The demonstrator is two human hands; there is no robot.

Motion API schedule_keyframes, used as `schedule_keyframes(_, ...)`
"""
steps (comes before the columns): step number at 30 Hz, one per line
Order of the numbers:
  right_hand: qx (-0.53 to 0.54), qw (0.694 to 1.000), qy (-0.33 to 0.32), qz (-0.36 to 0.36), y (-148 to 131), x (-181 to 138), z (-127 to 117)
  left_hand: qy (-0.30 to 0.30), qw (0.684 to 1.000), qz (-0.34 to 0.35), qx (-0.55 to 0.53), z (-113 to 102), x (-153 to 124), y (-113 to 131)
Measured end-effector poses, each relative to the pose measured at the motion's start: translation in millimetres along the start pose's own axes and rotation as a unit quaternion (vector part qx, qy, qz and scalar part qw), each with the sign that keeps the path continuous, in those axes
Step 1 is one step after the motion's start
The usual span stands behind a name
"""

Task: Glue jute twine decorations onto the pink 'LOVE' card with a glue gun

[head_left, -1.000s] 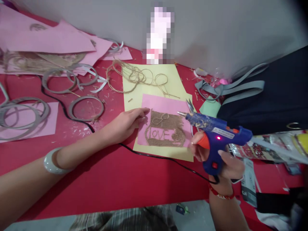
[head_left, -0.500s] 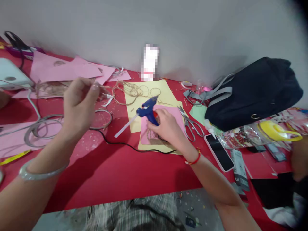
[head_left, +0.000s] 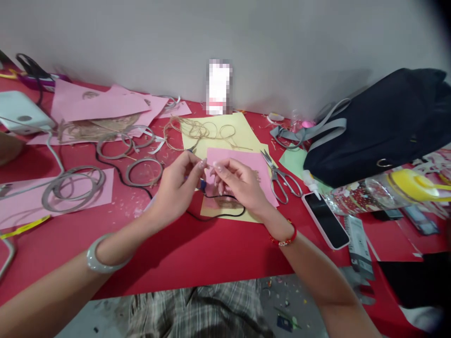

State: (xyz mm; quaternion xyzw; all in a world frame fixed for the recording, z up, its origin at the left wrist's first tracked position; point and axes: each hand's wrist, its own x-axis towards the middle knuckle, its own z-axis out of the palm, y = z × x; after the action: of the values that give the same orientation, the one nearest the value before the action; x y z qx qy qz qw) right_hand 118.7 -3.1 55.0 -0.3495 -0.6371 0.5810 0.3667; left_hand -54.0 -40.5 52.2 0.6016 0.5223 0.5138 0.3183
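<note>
My left hand (head_left: 178, 183) and my right hand (head_left: 237, 180) meet above a pink card (head_left: 252, 162) that lies on yellow paper (head_left: 229, 134). The fingertips of both hands are pinched together and almost touch; what they pinch is too small to make out. A small blue part of the glue gun (head_left: 202, 184) shows under my hands, and its black cord (head_left: 225, 214) loops over the card's near edge. The hands hide the twine design on the card. Loose twine (head_left: 197, 127) lies on the yellow paper behind.
Scissors (head_left: 282, 179), a phone (head_left: 324, 220) and a small glue bottle (head_left: 310, 182) lie to the right. Farther right are a black bag (head_left: 384, 122) and a bottle with a yellow cap (head_left: 387, 190). Grey rings (head_left: 73, 185) and pink sheets (head_left: 95, 104) cover the left.
My right hand has let go of the blue glue gun, which now lies under my hands. My left hand came down from the left and met the right hand over the card.
</note>
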Motion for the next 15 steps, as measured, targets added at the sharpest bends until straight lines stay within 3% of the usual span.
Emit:
schedule_keyframes(3,0.043,0.998,0.043,-0.003,4,-8,-8,-0.037,0.995,0.060,0.071,18,-2,3)
schedule_keyframes(7,-0.061,0.996,0.066,-0.019,11,-11,-38,-0.115,0.962,0.136,0.205,32,-8,-1)
schedule_keyframes(11,-0.257,0.966,-0.029,-0.001,14,-10,-77,-0.238,0.902,0.213,0.290,37,-22,-13)
schedule_keyframes(15,-0.330,0.934,-0.122,0.065,15,2,-97,-0.271,0.898,0.228,0.260,37,-34,-19)
